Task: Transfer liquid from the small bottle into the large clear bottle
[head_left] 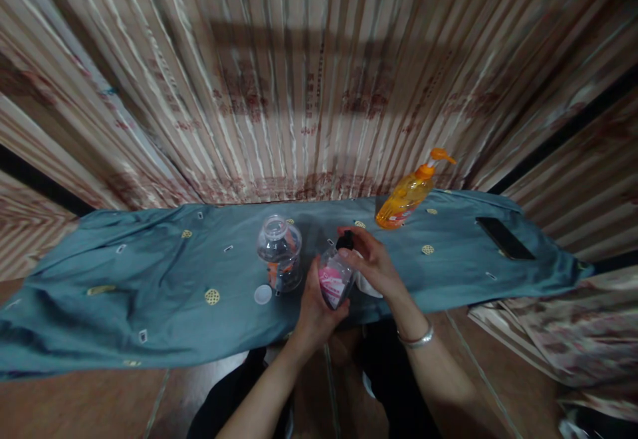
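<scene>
One pink-labelled bottle (333, 281), by the cloth's (164, 273) six o'clock edge.
The left hand (316, 309) cups its body; the right hand (375, 265) pinches its black cap (345, 240). Clear jar (280, 256) at ten o'clock, orange pump bottle (405, 196) at two.

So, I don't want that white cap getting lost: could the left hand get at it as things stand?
Probably yes, once it lets go: the left hand is wrapped around the small bottle. The white cap lies close by on the cloth, beside the clear jar, and nothing seems to stand in between.
</scene>
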{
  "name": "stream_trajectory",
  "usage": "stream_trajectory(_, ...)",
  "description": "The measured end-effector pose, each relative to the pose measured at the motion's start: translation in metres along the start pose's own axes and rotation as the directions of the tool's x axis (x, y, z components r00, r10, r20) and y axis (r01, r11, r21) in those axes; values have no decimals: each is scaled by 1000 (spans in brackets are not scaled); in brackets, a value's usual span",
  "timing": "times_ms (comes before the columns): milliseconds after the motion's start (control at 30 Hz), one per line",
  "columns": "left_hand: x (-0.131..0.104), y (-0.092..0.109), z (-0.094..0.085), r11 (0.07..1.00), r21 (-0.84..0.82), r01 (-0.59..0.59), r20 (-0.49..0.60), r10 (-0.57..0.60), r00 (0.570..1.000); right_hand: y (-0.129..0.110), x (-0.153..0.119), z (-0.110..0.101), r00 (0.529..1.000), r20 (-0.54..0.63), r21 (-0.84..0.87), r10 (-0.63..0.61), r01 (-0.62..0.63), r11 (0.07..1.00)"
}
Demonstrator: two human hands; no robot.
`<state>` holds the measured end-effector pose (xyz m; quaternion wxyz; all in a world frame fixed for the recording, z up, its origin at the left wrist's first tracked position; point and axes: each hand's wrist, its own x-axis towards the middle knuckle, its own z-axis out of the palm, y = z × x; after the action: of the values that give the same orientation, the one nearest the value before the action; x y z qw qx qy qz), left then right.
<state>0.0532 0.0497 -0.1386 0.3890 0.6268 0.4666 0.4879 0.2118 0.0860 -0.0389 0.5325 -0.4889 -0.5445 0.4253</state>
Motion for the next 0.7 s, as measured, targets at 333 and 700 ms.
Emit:
stream_trajectory(333, 0, 2, 0, 1000, 9, 7, 11, -7, 1000, -1, 1, -4, 998, 57, 49, 4, -7, 999)
stream_trajectory(700, 1, 5, -1, 1000, 28, 7, 25, -7, 1000, 1, 1, -3, 1000, 29, 2, 4, -4, 1000)
